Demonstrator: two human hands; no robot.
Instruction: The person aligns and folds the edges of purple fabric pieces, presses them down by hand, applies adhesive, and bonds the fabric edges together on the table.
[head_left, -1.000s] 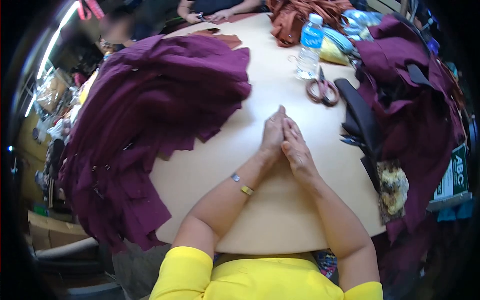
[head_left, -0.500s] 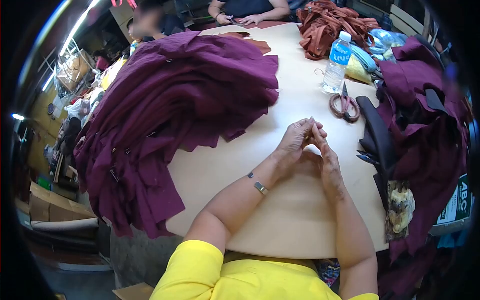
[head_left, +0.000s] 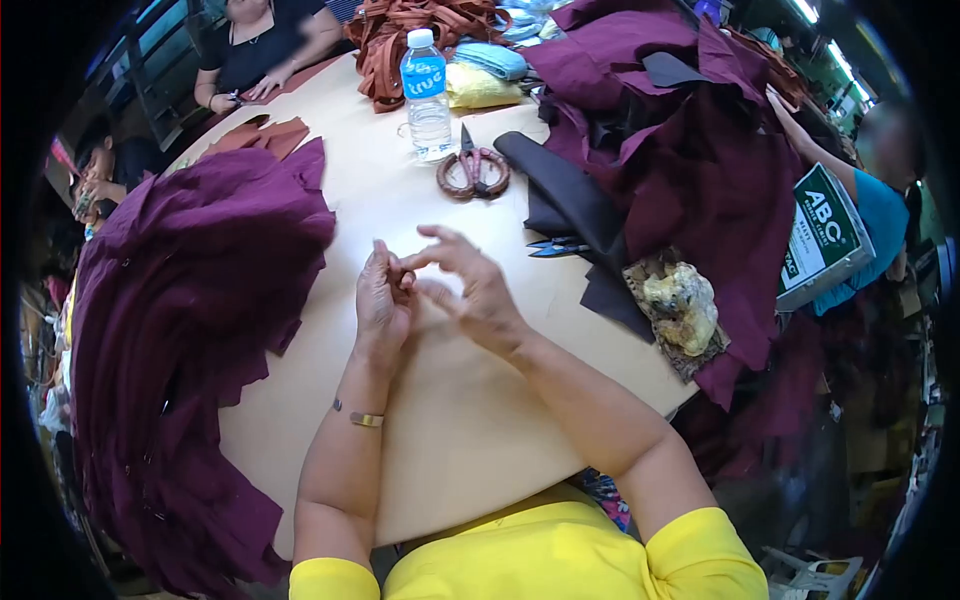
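Observation:
My left hand (head_left: 382,305) is raised over the bare middle of the table (head_left: 450,410), its fingers curled in. Whether anything small sits in them I cannot make out. My right hand (head_left: 470,290) is beside it, fingers apart and slightly blurred, the fingertips close to or touching the left fingers. Beyond both hands lie scissors with wrapped handles (head_left: 473,175). To the left spreads a fanned pile of maroon fabric pieces (head_left: 190,290). On the right, small blue-handled snips (head_left: 557,247) rest against dark cloth (head_left: 570,190).
A water bottle (head_left: 427,100) stands behind the scissors. Brown straps (head_left: 400,40) and bundled blue and yellow cloth (head_left: 485,75) lie at the back. Maroon cloth (head_left: 690,180), a yellowish lump (head_left: 680,300) and an ABC box (head_left: 820,235) are on the right. Other people sit around.
My view has swung right, so the table's things appear further left. My right hand has parted from the left and its fingers have spread; before, the fingertips of both met.

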